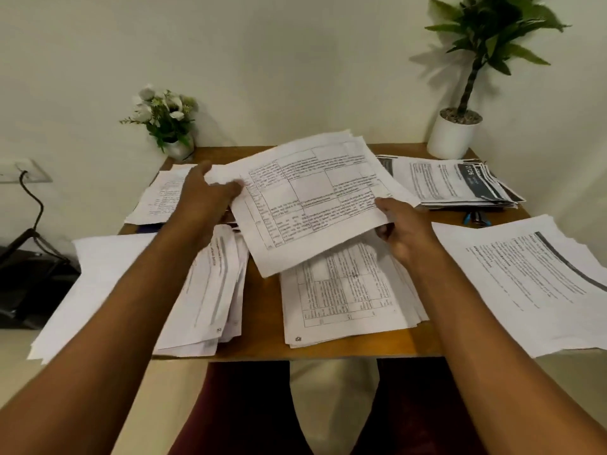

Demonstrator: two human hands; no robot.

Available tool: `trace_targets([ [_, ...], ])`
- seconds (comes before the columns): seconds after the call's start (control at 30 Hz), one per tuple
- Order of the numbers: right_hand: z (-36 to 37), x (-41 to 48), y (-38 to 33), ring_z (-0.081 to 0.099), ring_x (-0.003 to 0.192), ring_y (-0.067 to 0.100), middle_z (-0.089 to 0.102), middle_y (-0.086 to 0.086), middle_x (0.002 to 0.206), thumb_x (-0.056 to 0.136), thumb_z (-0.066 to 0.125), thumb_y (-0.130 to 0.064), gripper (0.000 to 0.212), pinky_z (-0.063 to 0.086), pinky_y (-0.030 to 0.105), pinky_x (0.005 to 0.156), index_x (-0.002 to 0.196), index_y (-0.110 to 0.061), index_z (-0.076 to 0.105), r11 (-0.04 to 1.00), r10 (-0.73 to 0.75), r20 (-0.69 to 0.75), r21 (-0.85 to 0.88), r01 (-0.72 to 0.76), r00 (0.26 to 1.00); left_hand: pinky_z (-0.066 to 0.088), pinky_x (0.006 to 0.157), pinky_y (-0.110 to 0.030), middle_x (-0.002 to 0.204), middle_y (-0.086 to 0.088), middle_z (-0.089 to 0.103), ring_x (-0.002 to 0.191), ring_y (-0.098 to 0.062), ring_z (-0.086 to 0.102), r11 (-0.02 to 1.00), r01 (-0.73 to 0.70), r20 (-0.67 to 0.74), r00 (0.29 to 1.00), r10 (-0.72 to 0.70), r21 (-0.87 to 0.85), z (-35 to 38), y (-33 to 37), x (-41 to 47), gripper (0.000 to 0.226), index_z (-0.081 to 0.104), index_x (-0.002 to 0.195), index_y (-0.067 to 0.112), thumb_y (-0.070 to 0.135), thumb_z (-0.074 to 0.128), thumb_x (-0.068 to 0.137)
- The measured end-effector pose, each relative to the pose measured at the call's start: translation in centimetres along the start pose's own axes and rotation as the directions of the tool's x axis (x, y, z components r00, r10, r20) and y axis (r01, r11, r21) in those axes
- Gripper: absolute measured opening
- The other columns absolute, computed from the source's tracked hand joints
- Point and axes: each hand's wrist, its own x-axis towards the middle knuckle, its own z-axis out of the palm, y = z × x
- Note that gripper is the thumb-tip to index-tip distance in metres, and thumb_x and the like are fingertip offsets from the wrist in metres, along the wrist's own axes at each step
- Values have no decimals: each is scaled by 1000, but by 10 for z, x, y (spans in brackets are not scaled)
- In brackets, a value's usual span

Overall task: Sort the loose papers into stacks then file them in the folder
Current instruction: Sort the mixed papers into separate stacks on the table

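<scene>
Both hands hold a bundle of table-printed sheets [315,198] tilted above the wooden table [262,310]. My left hand [205,198] grips its left edge, and my right hand [399,229] pinches its lower right corner. Under it lies a stack of similar table sheets [345,300]. Other paper stacks lie around: a narrow one at front left [210,290], blank sheets at far left [98,284], one at back left [161,198], dark-headed sheets at back right [460,185] and text sheets at right [532,284]. A dark folder edge [147,228] peeks out at left.
A small pot of white flowers [167,123] stands at the table's back left, a tall plant in a white pot [455,133] at back right. Blue-handled scissors [476,218] lie by the right stacks. A cable [33,198] runs from a wall socket at left.
</scene>
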Motion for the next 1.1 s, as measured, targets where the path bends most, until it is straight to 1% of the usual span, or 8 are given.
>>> trace_targets([
  [0.1,18,5,10,76,86,20,74,9,115,87,70,4,49,53,23,52,131,-13,59,997,-44,-21,-60,43,999,62,65,-37,118,-8,73,87,-23,78,941,218,167,969,-179,-257,-15,-2,11,56,46,148,18,28,68,98],
  [0.2,40,5,23,75,95,24,70,8,122,88,68,10,58,59,29,60,137,-15,51,997,-68,-4,-40,67,998,61,64,-34,121,-6,73,96,-25,77,965,241,282,937,-204,-104,-24,-12,19,41,57,135,18,28,68,97],
  [0.33,66,-5,37,77,95,27,68,9,127,90,68,9,68,63,33,68,145,-20,40,999,-22,127,-40,28,992,63,65,-34,121,-1,69,88,-22,77,988,72,102,991,-87,138,-41,-15,44,55,53,143,27,10,71,94],
  [0.47,70,-15,47,77,90,31,73,11,117,92,70,3,61,63,33,66,135,-29,42,993,-19,278,-111,52,960,57,55,-25,114,-3,70,83,-19,74,986,58,-23,998,-55,158,-75,-16,81,50,56,141,28,6,66,97],
  [0.73,33,-8,58,78,85,25,71,4,119,94,69,-2,44,65,37,74,129,-26,57,932,-9,183,-354,74,983,44,36,-14,117,-20,68,62,-21,59,924,81,-116,992,-40,374,-121,-60,131,42,64,131,6,-9,60,92],
  [0.83,26,-8,63,78,86,27,73,6,115,94,68,0,41,65,39,72,127,-22,59,927,1,201,-367,75,980,60,70,-30,128,-22,66,94,-36,67,885,49,-140,990,19,463,-125,-73,141,40,65,128,3,-8,62,90],
  [0.93,22,-9,67,78,86,26,73,7,112,93,69,-1,37,65,40,73,123,-23,61,913,-1,211,-399,87,977,35,118,-48,153,-20,47,139,-40,44,742,71,-187,979,74,667,-124,-78,146,57,49,148,6,6,65,94],
  [1.1,16,-15,70,75,89,15,73,-6,110,95,70,-13,30,61,27,67,117,-31,64,825,-81,200,-537,178,976,30,111,-58,145,-24,39,136,-48,34,541,150,-288,941,181,828,-98,-58,134,66,43,151,19,16,70,91],
])
